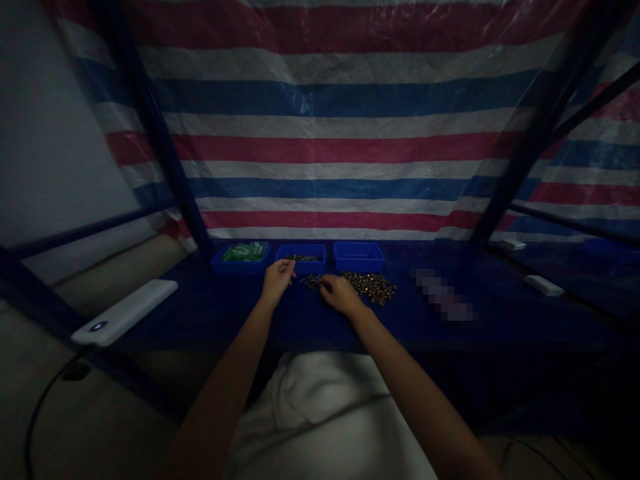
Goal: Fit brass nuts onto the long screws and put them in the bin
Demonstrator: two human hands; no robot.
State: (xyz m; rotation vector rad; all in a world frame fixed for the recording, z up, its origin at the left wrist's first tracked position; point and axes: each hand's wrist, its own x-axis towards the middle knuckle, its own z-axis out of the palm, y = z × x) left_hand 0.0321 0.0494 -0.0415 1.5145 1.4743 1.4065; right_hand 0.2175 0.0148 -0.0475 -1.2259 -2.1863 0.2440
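Note:
My left hand (279, 280) is closed in a pinch at the front of the middle blue bin (311, 267); whatever is between its fingertips is too small to make out. Thin, dark metal pieces (303, 258) lie inside that bin. My right hand (341, 293) has its fingers curled together beside a small pile of similar slender pieces (311, 283) on the blue table (305, 327). What its fingertips hold, if anything, is hidden. Just right of that hand, a heap of small brass-coloured metal parts (376, 288) spreads over the tabletop.
At the back left, a blue bin (240, 267) holds green and clear plastic packets (245, 251). Another blue bin (359, 257) stands back right. A long white device (127, 312) with a cable lies along the left edge. Blue posts (155, 127) frame the table before a striped tarpaulin (320, 150).

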